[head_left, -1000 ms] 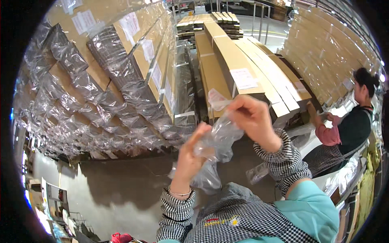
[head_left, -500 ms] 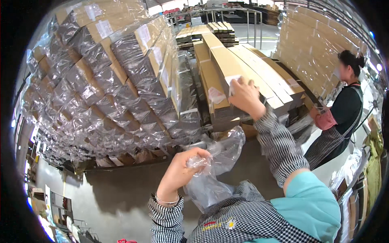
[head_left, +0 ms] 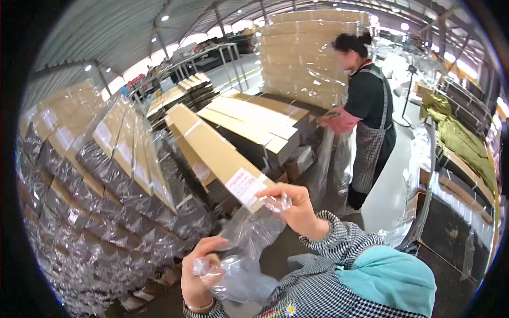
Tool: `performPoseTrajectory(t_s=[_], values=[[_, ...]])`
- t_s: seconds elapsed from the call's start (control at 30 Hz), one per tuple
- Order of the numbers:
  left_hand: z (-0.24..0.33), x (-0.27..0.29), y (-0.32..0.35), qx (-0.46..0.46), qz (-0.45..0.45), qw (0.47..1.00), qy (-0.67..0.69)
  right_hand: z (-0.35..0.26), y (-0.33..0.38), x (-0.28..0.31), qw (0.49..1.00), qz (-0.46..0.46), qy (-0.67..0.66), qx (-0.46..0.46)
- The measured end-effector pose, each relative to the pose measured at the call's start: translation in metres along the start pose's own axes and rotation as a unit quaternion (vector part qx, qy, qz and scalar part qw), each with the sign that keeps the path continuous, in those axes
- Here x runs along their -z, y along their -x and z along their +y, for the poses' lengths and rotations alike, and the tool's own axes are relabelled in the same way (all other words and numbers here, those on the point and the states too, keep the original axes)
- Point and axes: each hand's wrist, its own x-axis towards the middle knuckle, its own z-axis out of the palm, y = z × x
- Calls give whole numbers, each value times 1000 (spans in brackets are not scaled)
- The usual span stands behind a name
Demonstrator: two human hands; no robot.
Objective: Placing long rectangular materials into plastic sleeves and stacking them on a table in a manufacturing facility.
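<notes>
Between my hands hangs a transparent plastic bag (head_left: pixel 252 238), crumpled and loose. My left hand (head_left: pixel 199 273) is closed on its lower left part, fingers curled into the film. With fingers pinched, my right hand (head_left: pixel 297 209) grips the bag's upper right edge at the near end of a long cardboard box (head_left: pixel 204 140). That box lies slanted on a stack and bears a white paper label (head_left: pixel 245 185) close to this end. Film reaches the box's end, but how far it goes over it I cannot tell.
Film-wrapped boxes (head_left: pixel 101 175) are piled high on the left. Beyond my box lie more long cartons (head_left: pixel 249 119). A co-worker (head_left: pixel 366 106) in a checked apron stands to the right, holding plastic film. Green cloth (head_left: pixel 458 132) covers stacked goods at far right.
My view has swung right. My right hand, earlier on the end of the box, now grips the bag's edge there. The bag has been raised to the box's end and stretched between both hands.
</notes>
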Motion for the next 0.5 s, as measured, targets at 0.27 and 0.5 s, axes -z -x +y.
performPoseTrajectory(t_s=[0.27, 0.5], values=[[-90, 24, -5, -20, 366, 914, 172, 27, -1, 26, 991, 122, -23, -47], [-121, 5, -6, 2, 176, 952, 251, 50, -31, 36, 993, 108, -27, -44]])
